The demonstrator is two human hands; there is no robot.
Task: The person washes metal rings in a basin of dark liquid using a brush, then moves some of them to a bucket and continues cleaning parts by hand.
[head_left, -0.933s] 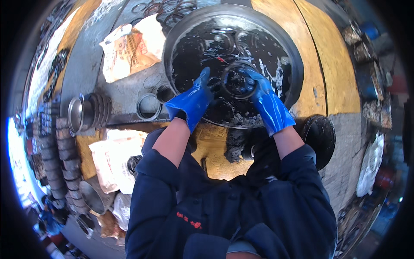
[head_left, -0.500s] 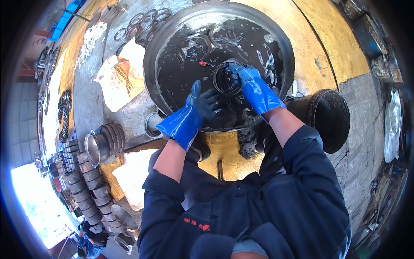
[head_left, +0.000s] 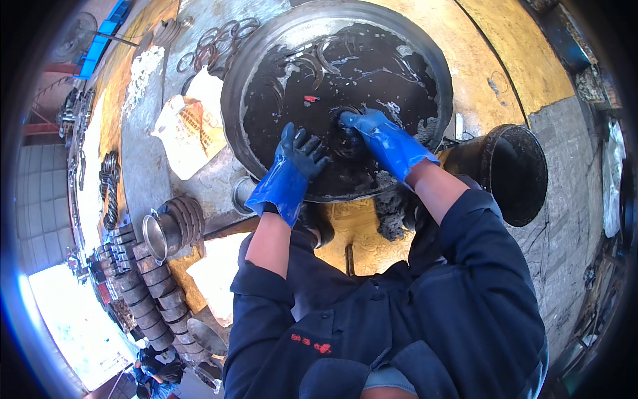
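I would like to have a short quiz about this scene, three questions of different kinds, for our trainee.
1. Multiple choice. The small bright thing inside the round basin is:
A) green
B) red
C) yellow

2. True or false? The left hand has its fingers spread apart.

3. Short answer. On which side of the round basin, left or right in the picture, is the black bucket?

Key: 1. B; 2. True; 3. Right.
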